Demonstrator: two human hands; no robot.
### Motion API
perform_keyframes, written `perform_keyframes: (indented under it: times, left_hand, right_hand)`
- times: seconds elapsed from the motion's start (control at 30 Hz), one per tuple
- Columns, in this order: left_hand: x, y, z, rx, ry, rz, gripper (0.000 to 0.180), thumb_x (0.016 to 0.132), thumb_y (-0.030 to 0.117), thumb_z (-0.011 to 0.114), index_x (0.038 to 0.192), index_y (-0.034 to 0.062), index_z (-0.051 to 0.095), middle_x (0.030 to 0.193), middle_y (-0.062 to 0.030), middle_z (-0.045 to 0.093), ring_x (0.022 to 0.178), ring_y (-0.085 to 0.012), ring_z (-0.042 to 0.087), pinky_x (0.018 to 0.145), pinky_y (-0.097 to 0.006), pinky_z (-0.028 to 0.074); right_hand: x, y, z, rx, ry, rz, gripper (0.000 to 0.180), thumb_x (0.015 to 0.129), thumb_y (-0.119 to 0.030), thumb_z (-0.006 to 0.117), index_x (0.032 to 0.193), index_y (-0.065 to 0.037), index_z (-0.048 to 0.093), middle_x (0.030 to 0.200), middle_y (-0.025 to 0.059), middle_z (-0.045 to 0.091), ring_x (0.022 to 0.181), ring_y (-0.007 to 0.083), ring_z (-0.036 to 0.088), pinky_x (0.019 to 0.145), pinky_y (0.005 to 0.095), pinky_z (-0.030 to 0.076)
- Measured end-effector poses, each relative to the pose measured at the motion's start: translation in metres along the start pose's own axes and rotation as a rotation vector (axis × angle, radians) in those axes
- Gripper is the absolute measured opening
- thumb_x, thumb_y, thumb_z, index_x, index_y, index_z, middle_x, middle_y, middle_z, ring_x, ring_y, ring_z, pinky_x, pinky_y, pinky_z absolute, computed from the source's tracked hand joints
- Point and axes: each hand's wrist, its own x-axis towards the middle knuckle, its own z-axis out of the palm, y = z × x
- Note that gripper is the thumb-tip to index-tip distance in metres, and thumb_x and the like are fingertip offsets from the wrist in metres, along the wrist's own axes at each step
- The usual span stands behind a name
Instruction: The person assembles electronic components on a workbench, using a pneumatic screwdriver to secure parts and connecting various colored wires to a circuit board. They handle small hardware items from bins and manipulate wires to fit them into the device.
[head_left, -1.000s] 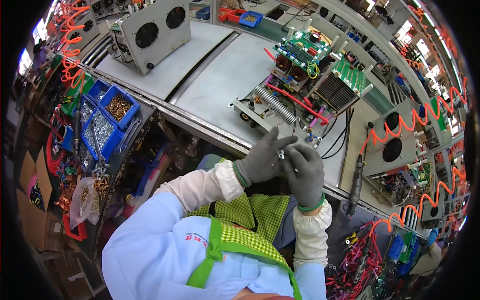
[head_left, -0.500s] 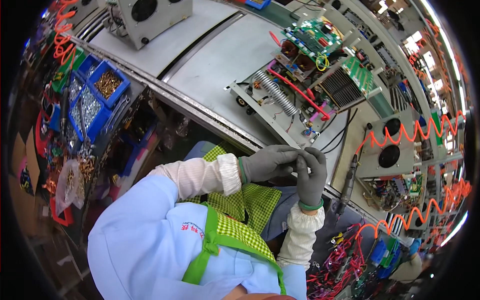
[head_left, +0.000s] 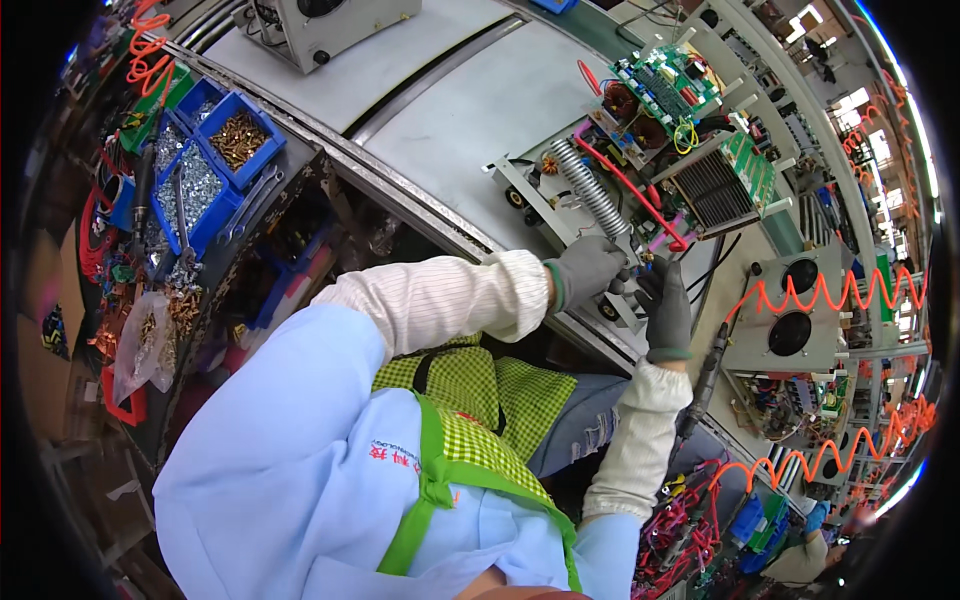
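Observation:
An open metal chassis (head_left: 545,215) with exposed electronics rests on the bench before me. My left hand (head_left: 588,272), in a grey glove, reaches over its near edge, fingers bent together by the lower end of a coiled silver spring-like part (head_left: 590,187). Whatever those fingers pinch is too small or hidden to make out. My right hand (head_left: 668,310), gloved alike, is at the chassis's near right corner, thumb and fingers apart and turned toward the left. Just beyond it ends a thick red cable (head_left: 640,198). A green circuit board (head_left: 665,85) and a finned black heatsink (head_left: 705,190) sit farther back.
Blue bins (head_left: 238,140) of screws and washers stand at left, with wrenches (head_left: 250,205) beside them. A power screwdriver (head_left: 708,375) hangs on an orange coiled cord (head_left: 800,295) at right. Red wires (head_left: 690,540) lie in a heap at lower right. Another metal housing (head_left: 335,25) stands far left.
Both hands have moved forward from the bench's near edge to the chassis. They were touching each other; now a small gap lies between them. The view has shifted slightly.

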Motion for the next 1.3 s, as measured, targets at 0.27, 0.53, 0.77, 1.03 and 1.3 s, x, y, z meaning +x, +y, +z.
perform_keyframes:
  times: [0.27,0.53,0.77,1.03,1.3]
  left_hand:
    - [0.029,-0.007,0.008,0.023,0.088,0.015,0.024,0.095,0.020,0.051,0.096,-0.0008,0.063,0.080,-0.0106,0.071,0.058,-0.0152,0.064,0.049,-0.029,0.045]
    - [0.022,0.003,0.019,0.007,0.159,-0.060,0.024,0.089,0.017,0.056,0.083,-0.0037,0.065,0.065,-0.0131,0.064,0.049,-0.0184,0.057,0.045,-0.033,0.041]
    - [0.020,0.004,0.022,-0.308,0.146,-0.122,0.018,0.091,0.015,0.057,0.083,-0.0012,0.063,0.065,-0.0088,0.060,0.049,-0.0133,0.054,0.046,-0.029,0.043]
    - [0.010,-0.013,-0.003,0.434,-0.135,0.573,0.017,0.078,-0.001,0.062,0.095,0.0005,0.066,0.089,-0.0099,0.064,0.077,-0.0214,0.061,0.066,-0.030,0.051]
    - [-0.002,0.002,-0.001,0.400,-0.249,0.421,0.006,0.076,0.000,0.063,0.080,0.0023,0.059,0.086,-0.0108,0.056,0.079,-0.0299,0.059,0.068,-0.038,0.049]
  right_hand:
    - [0.021,-0.012,0.009,0.138,-0.199,0.033,0.040,0.097,-0.044,0.059,0.102,-0.004,0.059,0.078,0.0034,0.061,0.072,0.0153,0.060,0.067,0.0288,0.050]
    - [0.043,-0.015,-0.009,-0.059,-0.252,0.181,0.041,0.097,-0.035,0.060,0.121,-0.001,0.061,0.069,0.0005,0.054,0.059,0.0109,0.054,0.056,0.0257,0.047]
    - [0.037,-0.019,-0.006,-0.063,-0.182,0.187,0.042,0.097,-0.035,0.061,0.121,-0.001,0.061,0.082,0.0030,0.062,0.064,0.0113,0.060,0.058,0.0254,0.050]
    - [0.041,-0.024,-0.008,-0.099,-0.258,0.202,0.046,0.095,-0.037,0.064,0.118,0.002,0.060,0.101,0.0086,0.064,0.073,0.0142,0.063,0.066,0.0280,0.053]
    - [0.046,-0.006,-0.007,0.207,-0.305,0.237,0.029,0.095,-0.028,0.064,0.111,-0.003,0.062,0.092,0.0052,0.064,0.069,0.0144,0.059,0.061,0.0287,0.050]
